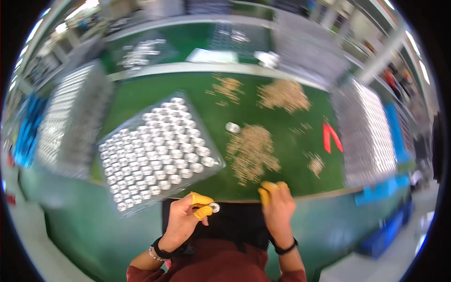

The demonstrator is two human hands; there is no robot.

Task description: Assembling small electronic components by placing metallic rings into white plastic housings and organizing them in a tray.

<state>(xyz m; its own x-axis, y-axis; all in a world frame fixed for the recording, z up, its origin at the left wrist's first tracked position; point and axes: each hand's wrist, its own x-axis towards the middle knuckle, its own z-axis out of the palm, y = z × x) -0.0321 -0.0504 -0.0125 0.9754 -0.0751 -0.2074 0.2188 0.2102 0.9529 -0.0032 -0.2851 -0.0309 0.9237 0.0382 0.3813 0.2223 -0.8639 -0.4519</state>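
My left hand (184, 217) is at the table's front edge. Its thumb and a finger, in yellow finger cots, pinch a small round silver metal part (214, 207). My right hand (278, 207), also in yellow finger cots, is by the edge just below a heap of small brass-coloured pieces (253, 152). Its fingers are curled in and somewhat blurred; what they hold, if anything, I cannot make out. Left of the heap, a clear plastic tray (217, 159) lies aslant, bearing rows of round silver parts (159, 145). A single silver part (232, 127) rests beside the heap.
More brass-coloured heaps (284, 95) lie farther back on the green table (197, 84). Red-handled pliers (331, 136) are at the right. Tall stacks of filled trays flank the table, one at left (70, 122) and one at right (369, 134). A white sheet (212, 56) is behind.
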